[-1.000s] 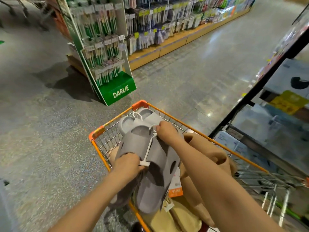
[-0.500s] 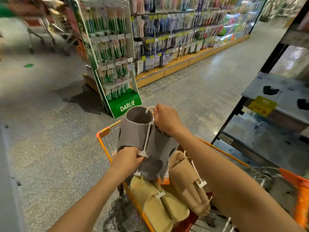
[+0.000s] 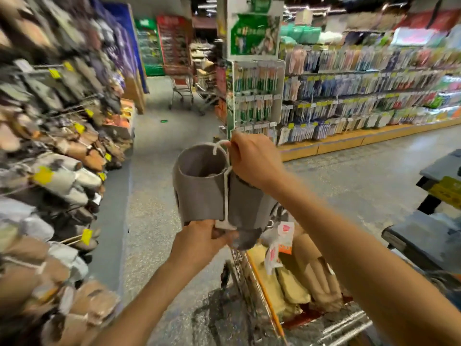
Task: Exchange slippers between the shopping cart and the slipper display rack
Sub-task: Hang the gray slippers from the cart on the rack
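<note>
A pair of grey slippers [image 3: 199, 188] on a white plastic hanger hangs in the air in front of me, above the cart's near corner. My right hand [image 3: 252, 161] pinches the hanger's hook at the top. My left hand [image 3: 199, 240] grips the bottom of the pair. The orange-rimmed shopping cart [image 3: 264, 293] stands below and to the right, with tan slippers [image 3: 309, 270] and yellow slippers [image 3: 287, 288] inside. The slipper display rack [image 3: 55, 171] fills the left side, blurred, with many hung pairs and yellow price tags.
A green toothbrush stand [image 3: 252, 88] rises just behind the held pair. Long shelves of small goods [image 3: 374, 101] run along the right. Another cart [image 3: 182, 91] is parked far down the aisle. A dark low display [image 3: 434, 221] sits at the right edge.
Both hands have lifted the grey pair up out of the cart. My view has swung left, bringing the slipper rack into sight.
</note>
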